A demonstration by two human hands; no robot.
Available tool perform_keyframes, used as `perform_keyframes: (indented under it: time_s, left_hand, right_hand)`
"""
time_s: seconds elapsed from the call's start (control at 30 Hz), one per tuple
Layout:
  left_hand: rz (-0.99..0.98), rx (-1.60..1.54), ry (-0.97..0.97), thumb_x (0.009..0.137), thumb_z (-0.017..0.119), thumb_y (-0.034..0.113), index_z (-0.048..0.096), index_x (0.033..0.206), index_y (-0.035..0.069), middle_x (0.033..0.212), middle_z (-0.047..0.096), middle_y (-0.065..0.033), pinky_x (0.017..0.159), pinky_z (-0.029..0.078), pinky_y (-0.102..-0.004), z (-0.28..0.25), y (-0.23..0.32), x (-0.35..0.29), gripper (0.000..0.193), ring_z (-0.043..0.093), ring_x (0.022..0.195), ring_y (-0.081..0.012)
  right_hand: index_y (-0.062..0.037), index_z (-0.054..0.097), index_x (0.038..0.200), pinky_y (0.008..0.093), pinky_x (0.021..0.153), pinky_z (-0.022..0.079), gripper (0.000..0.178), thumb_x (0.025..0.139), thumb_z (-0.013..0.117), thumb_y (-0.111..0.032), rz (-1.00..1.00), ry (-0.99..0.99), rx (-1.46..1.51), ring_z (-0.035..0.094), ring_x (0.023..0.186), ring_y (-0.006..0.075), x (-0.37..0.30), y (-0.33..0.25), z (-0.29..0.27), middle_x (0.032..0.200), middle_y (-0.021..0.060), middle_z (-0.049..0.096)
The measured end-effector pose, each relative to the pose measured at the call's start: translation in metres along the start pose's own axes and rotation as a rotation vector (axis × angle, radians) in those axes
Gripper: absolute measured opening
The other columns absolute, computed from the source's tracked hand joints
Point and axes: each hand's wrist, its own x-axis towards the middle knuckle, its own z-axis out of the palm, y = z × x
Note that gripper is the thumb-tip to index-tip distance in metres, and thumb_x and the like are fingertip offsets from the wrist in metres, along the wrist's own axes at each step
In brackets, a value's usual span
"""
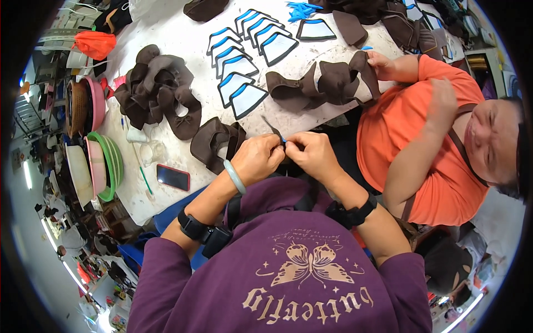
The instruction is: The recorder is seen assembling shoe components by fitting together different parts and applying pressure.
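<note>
My left hand [256,157] and my right hand [315,156] meet at the table's near edge, fingertips pinched together. Between them is a small dark piece with a blue edge [283,140], mostly covered by my fingers. A thin pointed tip [268,123] juts out above my left fingers; what it belongs to is hidden. Just left of my left hand lies a dark brown fabric shoe upper [216,145]. Beyond my hands, white panels with black borders and blue strips [248,102] lie in overlapping rows. More brown uppers [300,89] stretch across the table to the right.
A co-worker in an orange shirt [411,139] sits at the right, one hand at the brown pieces. A brown heap [158,89], a phone [173,177] and a glass [151,152] occupy the table's left. Basins [114,166] stand by its left edge. Blue strips [302,11] lie far back.
</note>
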Motion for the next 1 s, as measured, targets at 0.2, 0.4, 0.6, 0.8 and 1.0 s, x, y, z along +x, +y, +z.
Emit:
perform_keyframes:
  time_s: [0.2, 0.4, 0.6, 0.8, 1.0]
  left_hand:
    - [-0.124, -0.171, -0.017, 0.085, 0.055, 0.013, 0.062, 0.080, -0.004, 0.062, 0.055, -0.0179, 0.054, 0.045, -0.0361, 0.000, 0.000, -0.003, 0.019, 0.057, 0.054, -0.0233]
    - [-0.112, -0.110, -0.019, 0.085, 0.055, 0.013, 0.061, 0.080, -0.004, 0.067, 0.059, -0.0208, 0.058, 0.047, -0.0393, 0.000, -0.001, -0.002, 0.019, 0.059, 0.059, -0.0326]
    - [0.036, 0.065, -0.064, 0.085, 0.053, 0.014, 0.056, 0.076, -0.004, 0.071, 0.058, -0.0244, 0.063, 0.047, -0.0473, 0.002, -0.004, -0.001, 0.020, 0.059, 0.070, -0.0435]
    - [0.047, 0.001, -0.082, 0.085, 0.050, 0.014, 0.052, 0.073, -0.004, 0.070, 0.057, -0.0248, 0.061, 0.045, -0.0467, 0.004, -0.006, 0.004, 0.022, 0.057, 0.067, -0.0414]
    - [-0.063, -0.153, -0.155, 0.085, 0.048, 0.015, 0.055, 0.076, -0.006, 0.073, 0.058, -0.0258, 0.066, 0.046, -0.0475, 0.003, -0.001, 0.000, 0.024, 0.057, 0.071, -0.0430]
  right_hand:
    - [0.0019, 0.070, 0.083, 0.0358, 0.059, 0.052, 0.015, 0.079, 0.065, -0.012, 0.176, -0.019, 0.192, 0.065, 0.062, 0.0323, -0.005, 0.000, -0.003, 0.075, 0.0181, 0.067]
    - [0.0017, 0.068, 0.087, 0.0370, 0.062, 0.052, 0.015, 0.079, 0.063, -0.010, 0.017, 0.019, 0.127, 0.065, 0.068, 0.0331, -0.002, -0.001, 0.000, 0.080, 0.0175, 0.066]
    - [0.0007, 0.068, 0.088, 0.0390, 0.063, 0.052, 0.015, 0.080, 0.061, -0.011, -0.159, -0.088, -0.044, 0.064, 0.071, 0.0346, 0.000, 0.009, -0.005, 0.081, 0.0169, 0.065]
    - [0.0025, 0.068, 0.082, 0.0352, 0.058, 0.051, 0.015, 0.080, 0.061, -0.011, 0.078, -0.032, 0.148, 0.064, 0.063, 0.0326, -0.001, 0.004, -0.003, 0.073, 0.0174, 0.066]
    - [0.0030, 0.069, 0.083, 0.0347, 0.058, 0.051, 0.013, 0.078, 0.063, -0.008, 0.215, -0.072, 0.251, 0.065, 0.063, 0.0329, -0.004, -0.005, -0.010, 0.073, 0.0169, 0.066]
